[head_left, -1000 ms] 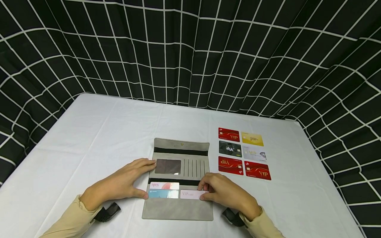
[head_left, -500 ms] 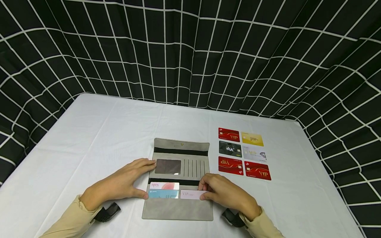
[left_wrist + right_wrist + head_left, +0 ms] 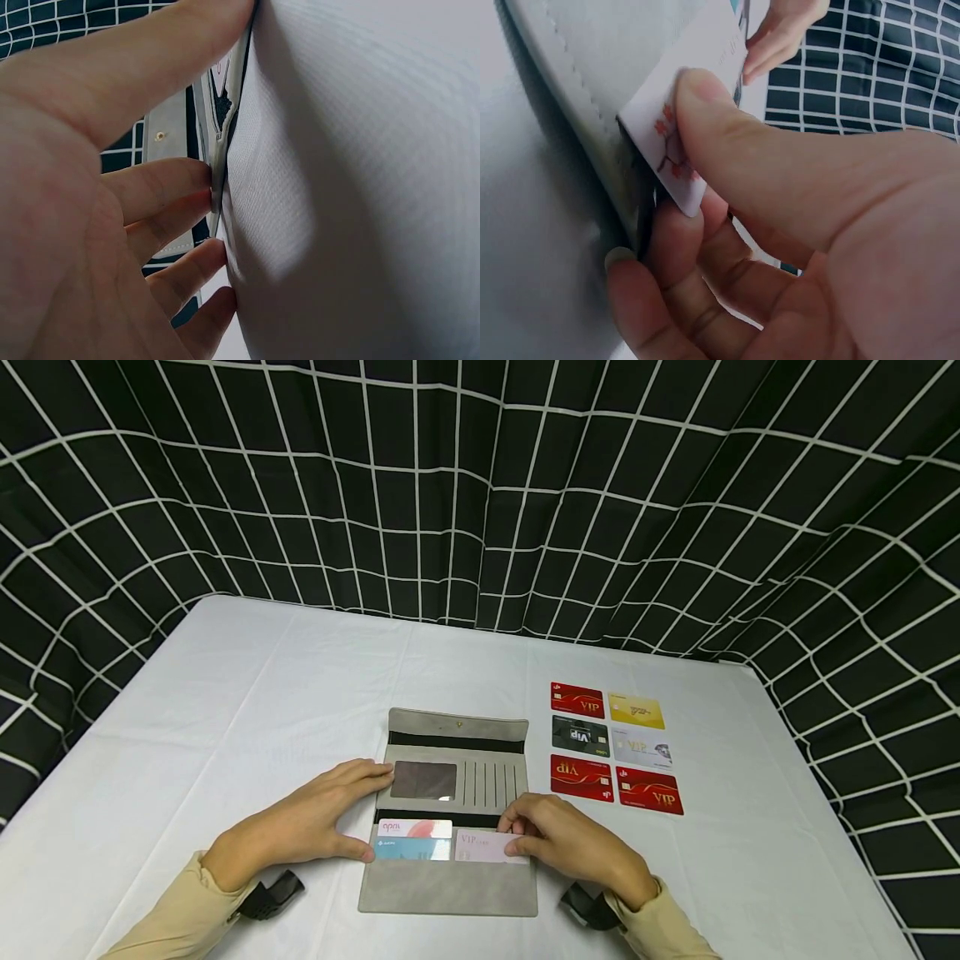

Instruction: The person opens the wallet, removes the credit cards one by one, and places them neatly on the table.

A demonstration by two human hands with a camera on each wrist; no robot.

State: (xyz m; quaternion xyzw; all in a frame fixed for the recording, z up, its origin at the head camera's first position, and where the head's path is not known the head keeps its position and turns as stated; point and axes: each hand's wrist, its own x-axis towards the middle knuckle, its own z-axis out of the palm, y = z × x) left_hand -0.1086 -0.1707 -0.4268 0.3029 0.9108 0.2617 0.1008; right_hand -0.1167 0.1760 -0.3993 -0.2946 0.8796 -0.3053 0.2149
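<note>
An open grey wallet (image 3: 448,885) lies flat on the white table (image 3: 225,710). My right hand (image 3: 570,843) pinches a pale pink VIP card (image 3: 480,846) by its right end, thumb on top, the card half out of a lower right slot; the right wrist view shows that card (image 3: 686,112) against the wallet edge (image 3: 570,82). My left hand (image 3: 315,818) rests flat against the wallet's left edge (image 3: 219,157), fingers straight. Two cards, pink-white (image 3: 414,827) and blue (image 3: 411,849), sit in the lower left slots.
Several loose cards lie in a grid right of the wallet: three red VIP cards (image 3: 577,698), a gold one (image 3: 636,711), a black one (image 3: 579,733) and a silver one (image 3: 641,747). A black grid-patterned cloth (image 3: 480,485) walls in the table.
My right hand has drawn the pink VIP card a little further up out of its slot. The left hand and the wallet have stayed put.
</note>
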